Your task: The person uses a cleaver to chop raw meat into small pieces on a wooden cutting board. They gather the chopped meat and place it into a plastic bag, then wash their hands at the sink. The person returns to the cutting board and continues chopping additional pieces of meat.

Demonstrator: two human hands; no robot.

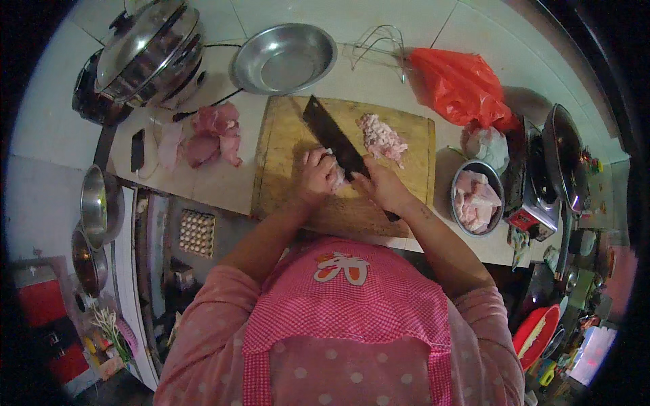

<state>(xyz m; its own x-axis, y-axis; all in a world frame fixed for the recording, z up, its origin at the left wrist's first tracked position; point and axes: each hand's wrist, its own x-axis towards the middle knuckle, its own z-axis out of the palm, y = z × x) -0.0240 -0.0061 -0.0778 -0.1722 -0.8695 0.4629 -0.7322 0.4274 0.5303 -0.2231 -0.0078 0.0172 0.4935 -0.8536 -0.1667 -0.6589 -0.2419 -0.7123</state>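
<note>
My right hand (380,183) is closed around the handle of a dark-bladed cleaver (332,134), its blade slanting up and left over a wooden cutting board (284,116). Beside the blade, my left hand (317,175) presses with bent fingers on a piece of pale raw meat (335,177), partly hidden by the fingers. A heap of finely diced raw meat (381,137) lies on the upper right of the board. Larger raw meat pieces (216,134) rest on the counter at the left. To the right, a metal bowl (453,203) holds raw meat chunks (476,200).
An empty metal basin (284,58) stands behind the board, with a wire rack (381,45) and a red plastic bag (459,83) to its right. A lidded steel pot (152,56) is at the back left, a phone (137,150) below it. At the right are a stove (538,215) and a pan (563,152).
</note>
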